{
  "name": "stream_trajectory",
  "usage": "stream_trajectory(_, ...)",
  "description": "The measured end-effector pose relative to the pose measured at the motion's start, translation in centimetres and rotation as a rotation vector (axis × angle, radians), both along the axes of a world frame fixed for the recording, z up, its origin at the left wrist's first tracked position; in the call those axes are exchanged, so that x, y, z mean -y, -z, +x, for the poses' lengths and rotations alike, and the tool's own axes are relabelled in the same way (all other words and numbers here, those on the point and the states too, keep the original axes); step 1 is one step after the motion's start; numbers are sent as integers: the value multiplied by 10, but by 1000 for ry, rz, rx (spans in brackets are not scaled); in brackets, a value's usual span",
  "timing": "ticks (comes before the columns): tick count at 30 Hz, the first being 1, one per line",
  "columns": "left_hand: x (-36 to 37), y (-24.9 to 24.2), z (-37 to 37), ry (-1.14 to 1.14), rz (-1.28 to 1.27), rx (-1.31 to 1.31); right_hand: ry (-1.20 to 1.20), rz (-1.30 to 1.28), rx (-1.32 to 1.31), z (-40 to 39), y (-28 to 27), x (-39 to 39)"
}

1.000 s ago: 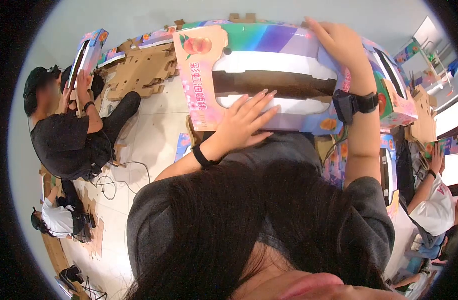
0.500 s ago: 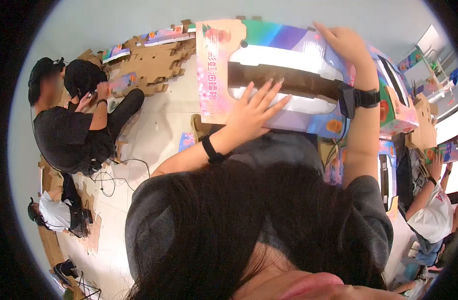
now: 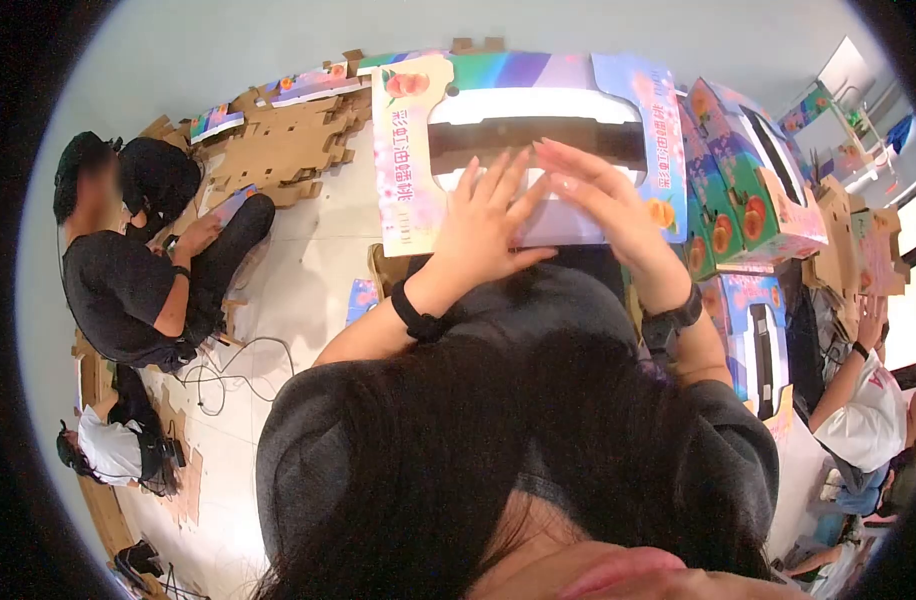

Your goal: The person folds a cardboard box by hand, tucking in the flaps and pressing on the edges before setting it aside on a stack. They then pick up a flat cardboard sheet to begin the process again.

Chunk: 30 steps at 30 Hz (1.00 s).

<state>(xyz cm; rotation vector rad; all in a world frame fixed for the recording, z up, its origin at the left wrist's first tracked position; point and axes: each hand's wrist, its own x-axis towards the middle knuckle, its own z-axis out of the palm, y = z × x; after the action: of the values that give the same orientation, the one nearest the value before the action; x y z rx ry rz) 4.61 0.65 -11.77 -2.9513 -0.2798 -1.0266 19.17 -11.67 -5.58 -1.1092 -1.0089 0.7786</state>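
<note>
The flattened cardboard [image 3: 288,140] covers a wide part of the floor [image 3: 303,260] at left, well apart from the work. The next largest thing is the printed carton [image 3: 538,106], which lies directly in front of the person's body; I cannot tell what supports it from below. More cartons [image 3: 763,185] stand near it on the right side. On the carton, the left end panel [image 3: 403,160] and the right end panel [image 3: 653,150] frame a dark long opening [image 3: 593,143]. In my judgement, pressure is better placed on the firm near edge than above this opening, where the board may bend, and both sides should receive equal force. The left hand [image 3: 478,220] lies over the near edge with its fingers spread apart. The right hand [image 3: 616,210] is beside it, its fingers straight and almost together, holding nothing; whether they touch the board, I cannot tell. It seems wise to keep the hands flat, and to keep the smallest thing, the black wristband [image 3: 415,312], away from the cardboard edges.
</note>
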Motion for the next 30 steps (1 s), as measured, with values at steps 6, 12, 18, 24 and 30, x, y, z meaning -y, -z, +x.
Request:
stream_trajectory(6, -1, -2, -7, 58, -56, 65, 238, 174, 648, 32, 14, -20)
stream_trajectory(12, -13, 6, -21, 130, -227, 505, 583, 155, 1419, 28, 43, -18)
stream_trajectory(18, -48, -28, -85, -340, -302, 587, 565, 290, 1413, 31, 50, 1)
stream_trajectory(24, -91, 3, -116, 45, -1260, 612, 526, 486, 1412, 31, 57, 9)
stream_trajectory(30, -73, 4, -115, 274, -1247, 643, 593, 656, 1540, 54, 25, 7)
